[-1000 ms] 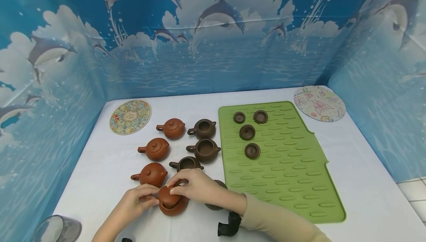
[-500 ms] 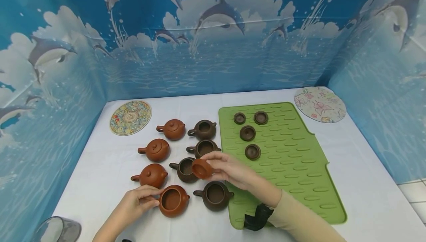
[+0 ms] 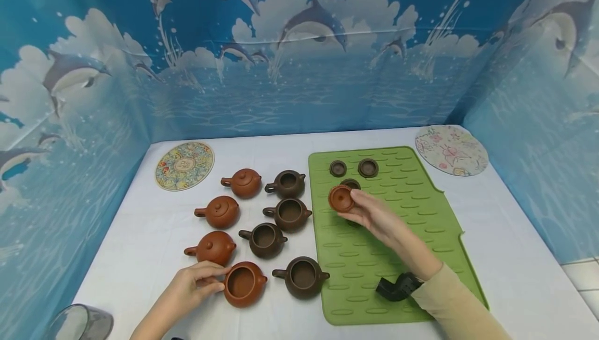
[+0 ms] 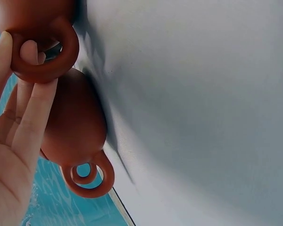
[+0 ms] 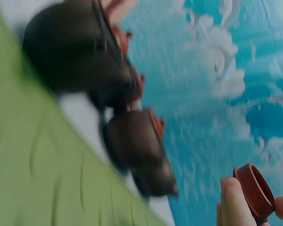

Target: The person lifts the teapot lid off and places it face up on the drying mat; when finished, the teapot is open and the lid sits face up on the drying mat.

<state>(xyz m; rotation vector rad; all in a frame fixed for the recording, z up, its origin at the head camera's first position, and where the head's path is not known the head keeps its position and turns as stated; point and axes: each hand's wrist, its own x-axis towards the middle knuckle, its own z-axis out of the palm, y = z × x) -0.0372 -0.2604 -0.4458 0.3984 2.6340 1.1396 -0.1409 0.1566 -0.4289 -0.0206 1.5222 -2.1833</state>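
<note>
My left hand (image 3: 187, 290) pinches the ring handle (image 4: 70, 49) of a lidless red clay teapot (image 3: 255, 297), which stands upright on the white cloth. Thumb and fingers meet at that handle in the left wrist view. My right hand (image 3: 386, 225) holds a red teapot lid (image 3: 340, 198) by its edge above the green mat (image 3: 393, 257), hollow side towards the head camera. In the right wrist view the lid (image 5: 254, 190) sits between thumb and fingers. Dark lids (image 3: 368, 168) lie hollow side up on the mat; my hand and its lid partly cover two of them.
Three lidded red teapots (image 3: 222, 211) stand behind and left of the open one. A column of several lidless dark teapots (image 3: 303, 278) runs beside the mat's left edge. Round patterned mats (image 3: 184, 166) lie in both back corners. A clear glass (image 3: 89, 322) is at front left.
My right hand has lifted the red lid off the teapot, turned it over and carried it right and away over the green mat. My left hand stays at the teapot handle.
</note>
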